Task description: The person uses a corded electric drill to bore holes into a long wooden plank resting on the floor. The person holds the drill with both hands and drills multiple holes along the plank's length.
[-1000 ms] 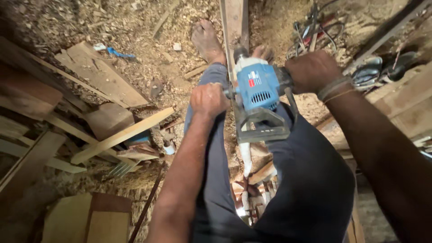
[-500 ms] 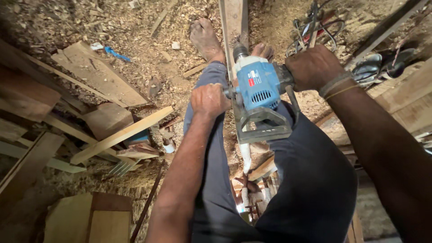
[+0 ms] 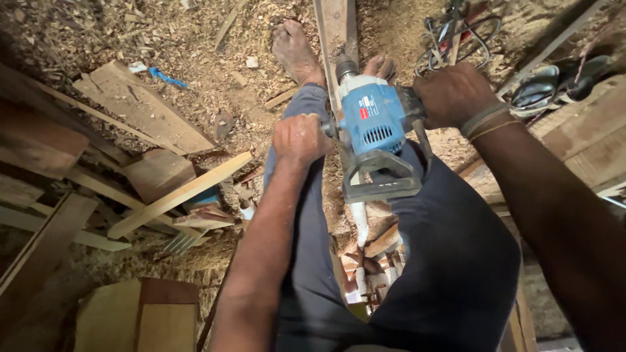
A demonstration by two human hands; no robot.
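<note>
A blue and grey power drill (image 3: pixel 375 133) points down onto a long wooden plank (image 3: pixel 336 32) that runs between my bare feet. My left hand (image 3: pixel 300 138) is closed around the drill's left side handle. My right hand (image 3: pixel 450 94), with thin bands at the wrist, grips the handle on the drill's right side. The drill's grey D-shaped rear handle (image 3: pixel 381 179) faces me, and its chuck (image 3: pixel 345 67) meets the plank. My left foot (image 3: pixel 295 51) rests on the sawdust beside the plank; the toes of my right foot (image 3: pixel 381 65) show behind the drill.
Sawdust and shavings cover the floor. Wooden offcuts and boards (image 3: pixel 140 114) lie piled at left, with a pale slat (image 3: pixel 179 194) leaning across them. A coil of dark cable (image 3: pixel 456 36) and dark tools (image 3: pixel 554 88) lie at upper right. More boards (image 3: pixel 587 137) lie at right.
The drill and both hands have shifted slightly; the grip on both handles is the same.
</note>
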